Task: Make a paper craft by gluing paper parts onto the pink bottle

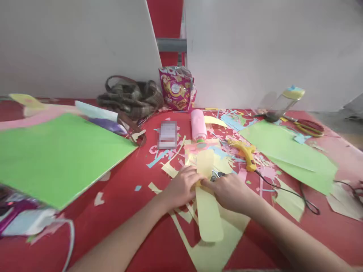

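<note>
A long pale-yellow paper strip (209, 219) with rounded ends stands between my hands. My left hand (185, 185) is closed on its left edge, the fingertips pressed near its middle. From the other side my right hand (231, 190) pinches the strip at the same spot, thumb and finger closed. Just beyond my right hand a small metal and dark object (217, 175) shows in part; my fingers hide the rest. Under the strip lie cut pale-yellow paper sheets (234, 230).
A yellow glue gun (248, 154) with a black cord lies at right. Behind the hands are a pink bottle (198, 124) and paper scraps. Green boards (65, 158) flank the red table (121, 215). Farther back sit a snack bag (177, 88), a plaid bag (133, 98) and scissors (309, 127).
</note>
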`<state>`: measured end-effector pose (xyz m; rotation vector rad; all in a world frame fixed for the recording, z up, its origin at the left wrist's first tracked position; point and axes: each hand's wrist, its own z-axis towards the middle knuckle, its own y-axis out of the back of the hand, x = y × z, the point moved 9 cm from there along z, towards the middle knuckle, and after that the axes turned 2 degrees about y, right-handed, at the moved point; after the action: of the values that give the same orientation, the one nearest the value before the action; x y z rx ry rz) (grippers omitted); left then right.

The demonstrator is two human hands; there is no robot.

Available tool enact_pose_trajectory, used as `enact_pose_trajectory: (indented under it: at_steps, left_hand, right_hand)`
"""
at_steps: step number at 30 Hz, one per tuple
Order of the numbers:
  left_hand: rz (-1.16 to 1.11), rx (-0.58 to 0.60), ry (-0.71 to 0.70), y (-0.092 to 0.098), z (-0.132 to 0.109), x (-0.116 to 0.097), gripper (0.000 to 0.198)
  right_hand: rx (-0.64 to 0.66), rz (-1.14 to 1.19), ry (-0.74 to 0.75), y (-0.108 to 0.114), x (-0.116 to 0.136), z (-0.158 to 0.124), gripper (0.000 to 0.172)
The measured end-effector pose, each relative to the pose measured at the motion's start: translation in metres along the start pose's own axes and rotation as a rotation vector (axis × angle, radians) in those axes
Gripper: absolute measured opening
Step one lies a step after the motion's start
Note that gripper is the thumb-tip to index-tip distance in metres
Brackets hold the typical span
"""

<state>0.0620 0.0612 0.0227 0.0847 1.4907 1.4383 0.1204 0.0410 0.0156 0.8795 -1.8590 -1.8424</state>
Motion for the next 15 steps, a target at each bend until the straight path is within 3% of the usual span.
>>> enact_pose_trajectory:
  at_steps: [15]
  left_hand:
    - [-0.011, 0.023, 0.024, -0.003, -0.0013, 0.0015, 0.022]
  right_hand:
    - [0.057, 0.04, -0.039, -0.0085, -0.0048, -0.0067, 0.039]
